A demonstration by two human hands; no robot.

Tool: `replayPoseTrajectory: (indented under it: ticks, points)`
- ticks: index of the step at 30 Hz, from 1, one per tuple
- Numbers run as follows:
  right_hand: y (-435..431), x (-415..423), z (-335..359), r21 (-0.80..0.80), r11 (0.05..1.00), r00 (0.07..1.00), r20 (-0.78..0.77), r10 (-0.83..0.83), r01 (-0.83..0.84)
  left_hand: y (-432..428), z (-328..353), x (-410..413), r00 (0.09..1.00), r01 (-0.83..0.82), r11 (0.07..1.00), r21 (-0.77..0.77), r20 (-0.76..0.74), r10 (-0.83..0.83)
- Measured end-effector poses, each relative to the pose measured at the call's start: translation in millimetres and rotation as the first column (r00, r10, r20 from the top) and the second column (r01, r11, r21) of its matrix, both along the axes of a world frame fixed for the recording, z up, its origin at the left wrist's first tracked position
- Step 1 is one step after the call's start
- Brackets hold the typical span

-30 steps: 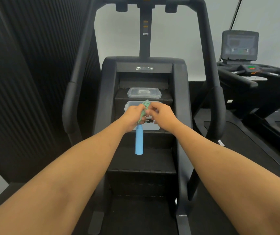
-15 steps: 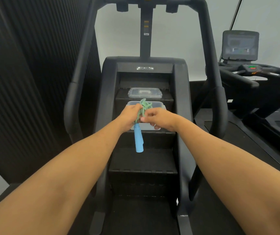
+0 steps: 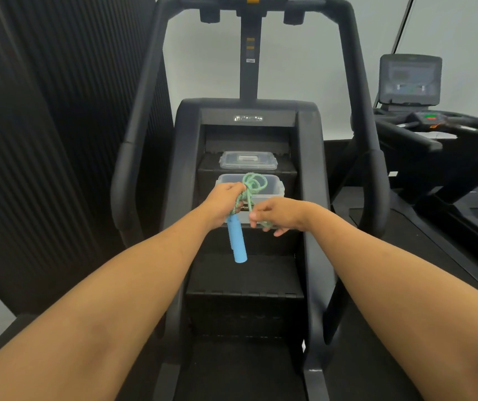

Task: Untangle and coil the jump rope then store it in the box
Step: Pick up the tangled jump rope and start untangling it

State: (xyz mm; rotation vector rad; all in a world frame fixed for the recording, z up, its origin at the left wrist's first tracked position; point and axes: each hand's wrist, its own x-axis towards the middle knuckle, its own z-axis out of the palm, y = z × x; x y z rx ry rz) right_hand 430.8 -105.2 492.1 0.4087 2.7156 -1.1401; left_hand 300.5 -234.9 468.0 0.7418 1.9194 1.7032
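Evidently the jump rope (image 3: pixel 249 190) is soft, light cord that is best gripped at the gathered loops, its stiff blue handle (image 3: pixel 237 241) left to hang. The bundle is clamped in the closed left hand (image 3: pixel 225 204), loops rising above the fist, while one strand is pinched by the right hand (image 3: pixel 272 216) just beside it. All is held directly over the open clear box (image 3: pixel 272 188) on the stair-climber step (image 3: pixel 246 273).

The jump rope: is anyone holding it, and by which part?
Yes. The left hand grips the bunched green rope just above the hanging blue handle; the right hand pinches a strand.
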Motion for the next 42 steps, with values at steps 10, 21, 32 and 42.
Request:
replayPoseTrajectory:
  ticks: [10, 21, 32, 42]
  points:
    - [5.1, -5.0, -12.7, 0.209, 0.882, 0.839, -0.459, -0.293, 0.423, 9.8, -24.3, 1.1, 0.982, -0.090, 0.995, 0.038, 0.168, 0.083]
    - [-13.7, -34.1, -13.0, 0.204, 0.769, 0.727, -0.535, -0.430, 0.605, 35.3, -18.1, 28.9, 0.987, -0.098, 0.990, 0.102, 0.140, 0.084]
    - [-5.1, -32.8, -21.7, 0.088, 0.844, 0.786, -0.427, -0.448, 0.529, 26.6, -25.5, 25.8, 0.976, 0.048, 0.986, 0.161, 0.200, -0.080]
    - [-13.8, -31.1, -26.6, -0.369, 0.836, 0.705, -0.456, -0.543, 0.406, 34.6, -18.3, 5.6, 0.971, -0.156, 0.986, 0.052, 0.193, 0.143]
